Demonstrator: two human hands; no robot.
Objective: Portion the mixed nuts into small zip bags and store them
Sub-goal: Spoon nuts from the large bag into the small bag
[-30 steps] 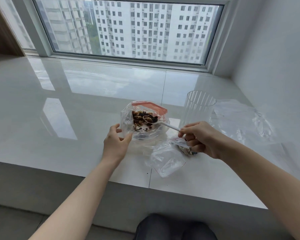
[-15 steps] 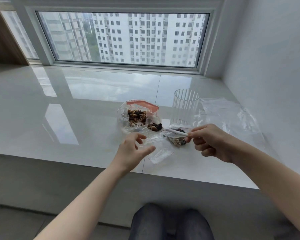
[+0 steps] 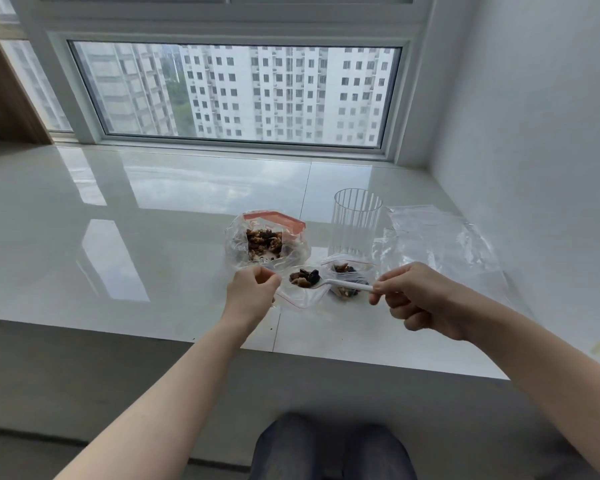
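Transferring a spoonful of mixed nuts [image 3: 303,277] into a small zip bag [image 3: 302,294] is the step in hand. The right hand [image 3: 420,299] pinches the handle of a white plastic spoon [image 3: 343,284], whose loaded bowl sits at the mouth of that bag. The left hand [image 3: 252,294], fingers curled, grips the bag's near left edge, apparently holding the mouth open. The bag lies on the desk [image 3: 153,237] near its front edge, between the two hands.

The next move, as judged, calls for tipping the spoon so the nuts slide in, while the left hand keeps the thin film spread; a slack mouth could spill pieces onto the desk.

Containers, from here outward:
- A second small bag [image 3: 349,280], just right of the first and partly behind the spoon, already holds a portion of nuts; whether it is sealed cannot be told.
- The large supply bag [image 3: 267,237] with an orange zip strip stands open just beyond, about half full of nuts.
- A clear ribbed cup [image 3: 355,220] stands upright to the far right, apparently empty.
- Empty clear bags [image 3: 437,237] lie flat at right, against the cup.
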